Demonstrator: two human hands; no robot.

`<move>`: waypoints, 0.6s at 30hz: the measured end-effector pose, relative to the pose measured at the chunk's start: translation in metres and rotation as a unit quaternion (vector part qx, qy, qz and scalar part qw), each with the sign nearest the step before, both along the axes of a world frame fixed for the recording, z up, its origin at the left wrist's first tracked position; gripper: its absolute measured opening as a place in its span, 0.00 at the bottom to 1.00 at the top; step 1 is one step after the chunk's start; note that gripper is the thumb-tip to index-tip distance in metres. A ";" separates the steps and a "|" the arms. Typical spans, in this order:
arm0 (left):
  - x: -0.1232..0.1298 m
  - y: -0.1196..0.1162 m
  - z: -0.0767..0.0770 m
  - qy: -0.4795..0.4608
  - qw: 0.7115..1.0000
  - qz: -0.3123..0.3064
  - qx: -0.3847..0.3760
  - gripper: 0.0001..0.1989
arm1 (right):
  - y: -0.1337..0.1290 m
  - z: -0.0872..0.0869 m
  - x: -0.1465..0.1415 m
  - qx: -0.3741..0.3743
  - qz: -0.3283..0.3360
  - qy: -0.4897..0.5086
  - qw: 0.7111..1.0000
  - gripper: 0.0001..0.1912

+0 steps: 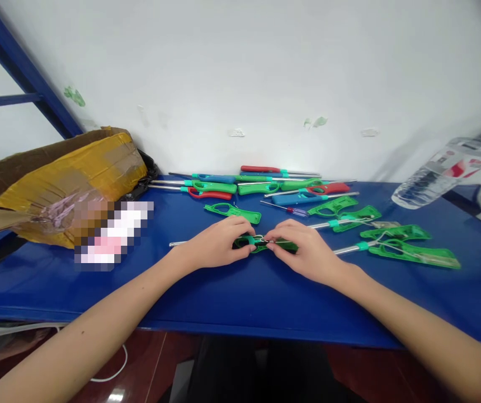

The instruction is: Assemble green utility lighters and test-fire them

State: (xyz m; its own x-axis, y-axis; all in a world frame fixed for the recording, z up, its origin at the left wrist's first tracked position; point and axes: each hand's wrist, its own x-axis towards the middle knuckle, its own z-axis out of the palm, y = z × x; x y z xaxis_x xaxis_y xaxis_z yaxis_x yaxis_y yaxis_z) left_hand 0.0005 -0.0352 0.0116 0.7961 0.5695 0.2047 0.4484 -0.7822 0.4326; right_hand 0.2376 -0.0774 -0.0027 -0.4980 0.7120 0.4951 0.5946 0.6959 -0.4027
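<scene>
An opened green lighter (286,244) lies on the blue table (232,302) between my hands, its metal tube pointing left. My left hand (219,242) is closed on the lighter near the base of the tube. With fingertips pinched, my right hand (303,249) is at a small dark part in the middle of the lighter; the part's shape is mostly hidden by the fingers. Just behind my hands rests a loose green half shell (232,212). More opened green lighters (412,252) with wires showing lie to the right, near a purple-handled screwdriver (297,212).
Several closed lighters (213,186) in red, blue and green lie along the wall. A taped cardboard box (72,179) stands at the left, with a pixelated packet (114,235) beside it. At the right is a water bottle (446,170).
</scene>
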 end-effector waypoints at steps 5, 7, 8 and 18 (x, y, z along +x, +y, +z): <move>0.000 0.000 0.002 -0.002 1.000 0.001 0.001 0.10 | 0.000 0.000 0.000 -0.008 -0.009 0.004 1.000 0.07; 0.000 0.000 0.003 -0.011 1.000 -0.002 0.008 0.09 | 0.000 0.000 0.000 -0.012 -0.011 0.006 1.000 0.07; -0.001 0.000 0.003 -0.015 1.000 -0.003 0.012 0.09 | 0.000 0.000 0.000 -0.013 -0.012 0.006 1.000 0.07; 0.001 -0.001 0.001 -0.029 0.999 -0.011 0.033 0.09 | 0.000 -0.001 0.000 0.018 -0.004 -0.023 1.000 0.08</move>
State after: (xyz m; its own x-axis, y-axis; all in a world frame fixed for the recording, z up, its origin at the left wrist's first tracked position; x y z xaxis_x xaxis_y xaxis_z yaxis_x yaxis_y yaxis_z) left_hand 0.0015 -0.0363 0.0129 0.7938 0.5358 0.2876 0.4062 -0.8192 0.4050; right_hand 0.2380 -0.0770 -0.0040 -0.5150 0.6987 0.4966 0.6177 0.7042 -0.3502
